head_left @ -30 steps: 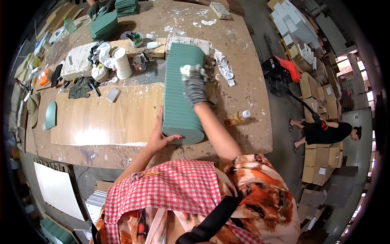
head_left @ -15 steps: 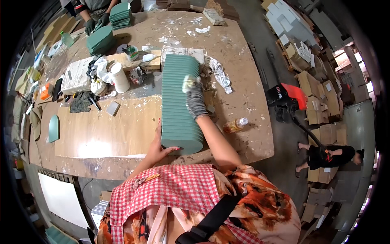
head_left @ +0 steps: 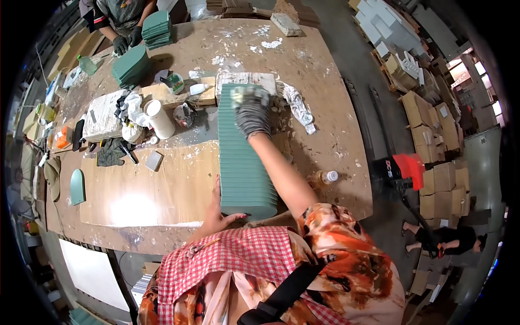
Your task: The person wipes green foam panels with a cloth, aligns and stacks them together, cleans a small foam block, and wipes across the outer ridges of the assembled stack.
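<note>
A long row of green round-ended boards [head_left: 245, 173], standing packed face to face, runs away from me across the table. My left hand [head_left: 219, 219] is bare and grips its near left corner, thumb on the end board and fingers along the side. Near the far end, my right hand [head_left: 252, 115], in a grey striped glove, rests on the upper edges. Something pale and blotchy shows at its fingers; blur hides whether it is a wad or the stained glove. Behind the row lies a whitish, stained block [head_left: 222, 82].
A bottle [head_left: 325, 177] and a crumpled white cloth [head_left: 298, 108] lie to the right. A white cylindrical container [head_left: 158, 119], a grey glove [head_left: 112, 153] and a loose green board [head_left: 77, 187] are at left. Across the table a gloved co-worker [head_left: 125, 42] stands by green stacks [head_left: 131, 66].
My right hand has slid farther along the row toward its far end and a little left. My left hand keeps its place at the near corner. The whole view has shifted slightly.
</note>
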Available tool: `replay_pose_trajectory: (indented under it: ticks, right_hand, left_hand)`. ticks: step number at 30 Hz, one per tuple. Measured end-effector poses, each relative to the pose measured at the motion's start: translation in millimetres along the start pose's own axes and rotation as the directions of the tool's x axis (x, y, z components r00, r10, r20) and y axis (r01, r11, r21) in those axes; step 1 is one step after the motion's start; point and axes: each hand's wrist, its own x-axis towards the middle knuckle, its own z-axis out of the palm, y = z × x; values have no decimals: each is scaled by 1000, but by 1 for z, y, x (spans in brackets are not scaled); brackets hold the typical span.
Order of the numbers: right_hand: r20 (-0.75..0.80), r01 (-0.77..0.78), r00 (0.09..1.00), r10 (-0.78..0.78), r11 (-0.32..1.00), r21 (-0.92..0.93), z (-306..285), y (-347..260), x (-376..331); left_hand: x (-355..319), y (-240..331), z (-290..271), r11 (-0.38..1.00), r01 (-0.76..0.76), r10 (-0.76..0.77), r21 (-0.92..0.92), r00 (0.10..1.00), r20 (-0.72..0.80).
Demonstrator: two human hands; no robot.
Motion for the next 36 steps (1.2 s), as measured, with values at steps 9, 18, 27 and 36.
replay_pose_trajectory:
  ticks: [9, 18, 27, 36]
  right_hand:
    - [188, 195, 942, -276, 912, 361, 36, -39, 27]
    - [320, -482, 876, 360, 656, 581, -5, 57, -4]
    - [372, -351, 894, 248, 905, 241, 4, 44, 41]
    - [341, 126, 925, -168, 982, 144, 17, -53, 61]
  left_hand:
    - [11, 19, -1, 995, 90, -87, -46, 995, 58]
    - [7, 18, -6, 993, 116, -115, -36, 993, 16]
    - [10, 26, -6, 995, 103, -103, 8, 995, 18]
    - [11, 20, -8, 997, 21, -21, 69, 1000, 4]
